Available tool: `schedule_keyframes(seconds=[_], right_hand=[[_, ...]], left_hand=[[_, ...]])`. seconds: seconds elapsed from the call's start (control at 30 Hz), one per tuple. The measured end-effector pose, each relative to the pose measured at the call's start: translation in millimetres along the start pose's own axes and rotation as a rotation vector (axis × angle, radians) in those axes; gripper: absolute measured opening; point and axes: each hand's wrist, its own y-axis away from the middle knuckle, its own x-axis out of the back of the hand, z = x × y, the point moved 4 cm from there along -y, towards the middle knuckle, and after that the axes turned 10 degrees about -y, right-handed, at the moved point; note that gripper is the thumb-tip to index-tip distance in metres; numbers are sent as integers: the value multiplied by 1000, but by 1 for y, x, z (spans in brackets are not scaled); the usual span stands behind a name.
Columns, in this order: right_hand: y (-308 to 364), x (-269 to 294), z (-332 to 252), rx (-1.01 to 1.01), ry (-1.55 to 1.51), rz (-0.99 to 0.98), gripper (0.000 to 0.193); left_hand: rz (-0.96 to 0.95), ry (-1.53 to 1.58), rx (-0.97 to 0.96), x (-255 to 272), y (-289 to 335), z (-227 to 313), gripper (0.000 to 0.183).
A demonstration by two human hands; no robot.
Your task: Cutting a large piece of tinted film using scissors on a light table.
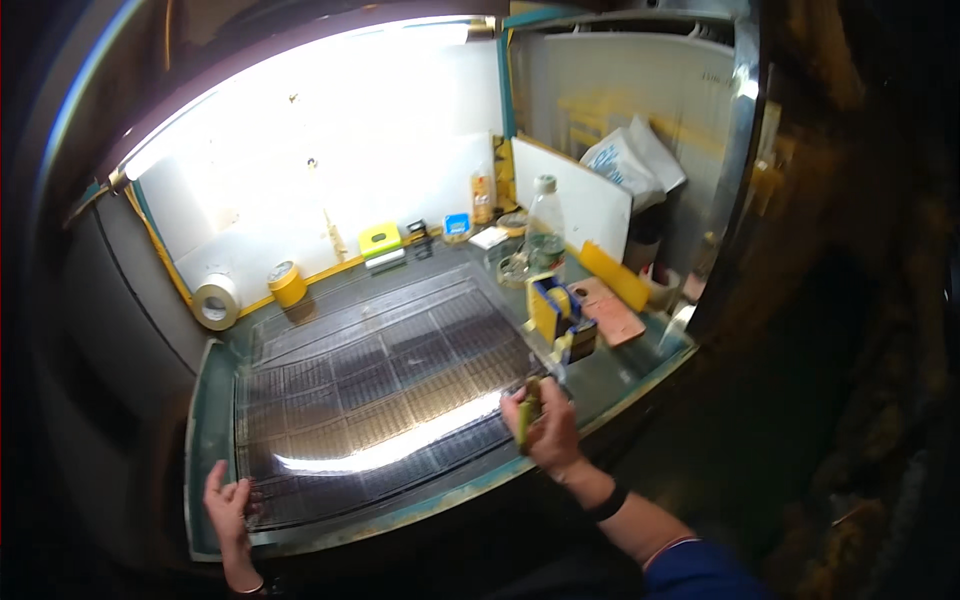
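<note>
A dark, glossy film sheet (390, 365) with a grid of printed blocks lies over the bench top, and a bright band of light reflects across its near part. At its near left corner is my left hand (228, 510), open, with fingers apart and partly bent; whether they touch the film I cannot tell. My right hand (552, 430) is closed around a slim yellow-green handled tool (526, 424) at the sheet's right edge. The tool's exact kind is not clear. Just beyond that hand stands a blue and yellow tape dispenser (550, 308).
Along the back stand a white tape roll (215, 303), a yellow tape roll (288, 285) and a lime-green block (379, 240). A clear bottle (546, 225), pink board (608, 312) and yellow piece (614, 275) occupy the right. A raised green rim (420, 520) borders the bench.
</note>
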Motion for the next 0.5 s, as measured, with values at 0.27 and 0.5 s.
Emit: schedule_keyframes(seconds=[0.27,0.5], right_hand=[[32,-1,19,384,262,70,27],[20,14,0,92,79,-10,35]], left_hand=[[68,-871,-985,-51,66,10,40],[244,-983,-695,-64,99,-6,49]])
